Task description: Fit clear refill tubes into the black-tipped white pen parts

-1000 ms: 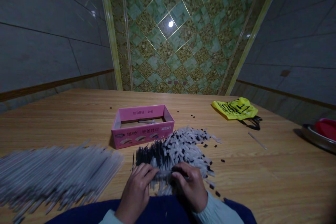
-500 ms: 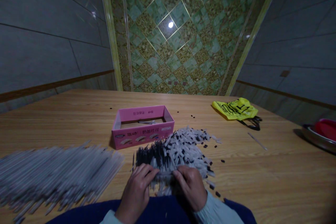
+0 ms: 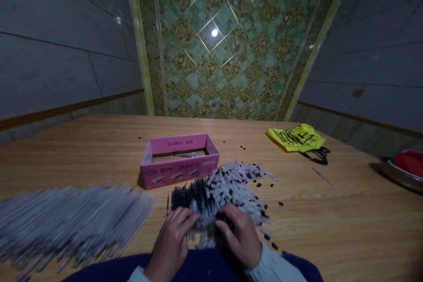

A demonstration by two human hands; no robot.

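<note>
Had the left hand (image 3: 174, 234) and the right hand (image 3: 241, 234) close together, low over the surface (image 3: 346, 224), thumbs facing across a narrow gap. Held left thumb and forefinger nearly together, right thumb and forefinger bowed a little apart. Saw only a pale blur between the fingertips, so could not tell of any piece gripped in either hand. Found the heap of short whitish pieces (image 3: 236, 183), flecked with black, just beyond the right hand. Noted the cluster of thin black pieces (image 3: 189, 194) just beyond the left hand, touching the heap. Spotted the bundle of long translucent rods (image 3: 74, 218) well to its left, and the pink box (image 3: 180, 174) behind the cluster.
</note>
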